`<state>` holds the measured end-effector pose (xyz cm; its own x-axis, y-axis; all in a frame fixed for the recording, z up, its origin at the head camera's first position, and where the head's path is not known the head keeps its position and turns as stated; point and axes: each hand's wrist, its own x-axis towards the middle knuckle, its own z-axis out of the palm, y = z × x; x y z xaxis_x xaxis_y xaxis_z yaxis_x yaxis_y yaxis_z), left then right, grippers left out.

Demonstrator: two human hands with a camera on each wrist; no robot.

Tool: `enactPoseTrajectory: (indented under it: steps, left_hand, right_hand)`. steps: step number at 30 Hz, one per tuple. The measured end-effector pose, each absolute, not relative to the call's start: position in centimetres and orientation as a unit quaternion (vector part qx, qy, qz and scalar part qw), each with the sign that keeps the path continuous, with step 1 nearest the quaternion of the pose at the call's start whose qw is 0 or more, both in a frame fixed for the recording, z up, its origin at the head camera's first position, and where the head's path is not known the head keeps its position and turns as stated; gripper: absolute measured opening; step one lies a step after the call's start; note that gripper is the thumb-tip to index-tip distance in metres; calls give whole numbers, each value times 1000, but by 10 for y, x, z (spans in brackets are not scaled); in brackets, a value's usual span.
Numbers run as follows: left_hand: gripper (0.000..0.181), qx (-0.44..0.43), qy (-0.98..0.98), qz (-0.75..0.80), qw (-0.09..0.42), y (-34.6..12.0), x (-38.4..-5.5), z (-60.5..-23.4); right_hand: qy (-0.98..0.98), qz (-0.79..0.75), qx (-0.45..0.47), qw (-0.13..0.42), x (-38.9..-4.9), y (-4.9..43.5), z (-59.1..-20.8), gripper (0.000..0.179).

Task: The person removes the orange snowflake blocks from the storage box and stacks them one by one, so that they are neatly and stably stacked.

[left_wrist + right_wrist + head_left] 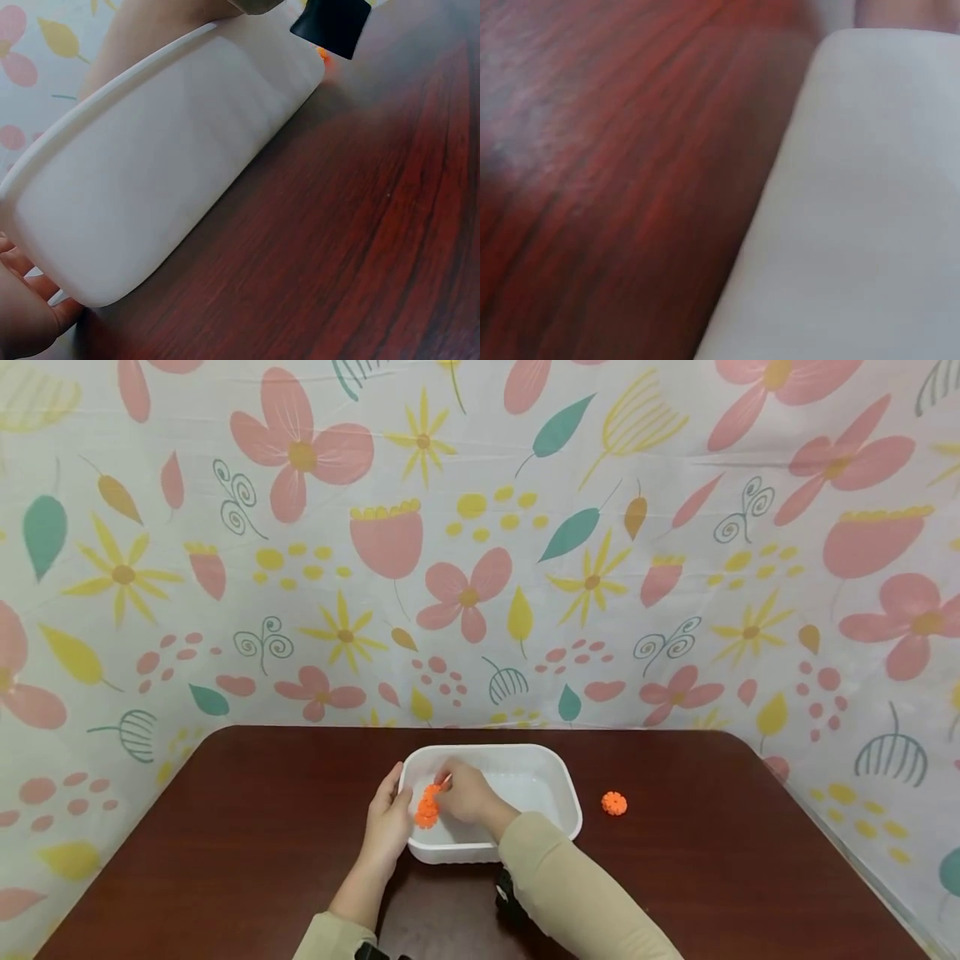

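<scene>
A white plastic tub point(540, 768) stands on the table with several orange notched discs point(427, 814), bunched together, at its left end. My left hand point(386, 822) grips the tub's left end, thumb by the rim and fingers against the outer wall. Those left fingers point(37, 285) also show at the tub's lower corner in the left wrist view. Reaching over the near wall, my right hand point(468, 793) pinches an orange disc at the bunch; its fingertips are partly hidden. Only the outer wall of the tub point(870, 195) fills the right wrist view, with no disc visible there.
One more orange notched piece point(613, 803) lies on the dark wooden table point(675, 877), right of the tub. Behind the table's far edge hangs a flower-patterned cloth point(465, 652). A black strap piece point(334, 26) is at the right wrist.
</scene>
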<state>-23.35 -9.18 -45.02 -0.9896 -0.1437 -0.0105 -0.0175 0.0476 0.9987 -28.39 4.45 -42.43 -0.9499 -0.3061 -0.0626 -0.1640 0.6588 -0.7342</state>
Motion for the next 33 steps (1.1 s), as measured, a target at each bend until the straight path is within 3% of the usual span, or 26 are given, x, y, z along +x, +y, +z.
enactPoseTrajectory:
  steps: [20, 33]
  left_hand:
    - [51, 53, -723, -688, 46, -93, -236, -449]
    - [50, 60, -724, -685, 46, -94, -235, -448]
  right_hand:
    - [830, -539, -75, 123, -283, 67, -403, 21]
    - [814, -571, -36, 102, -282, 91, -398, 19]
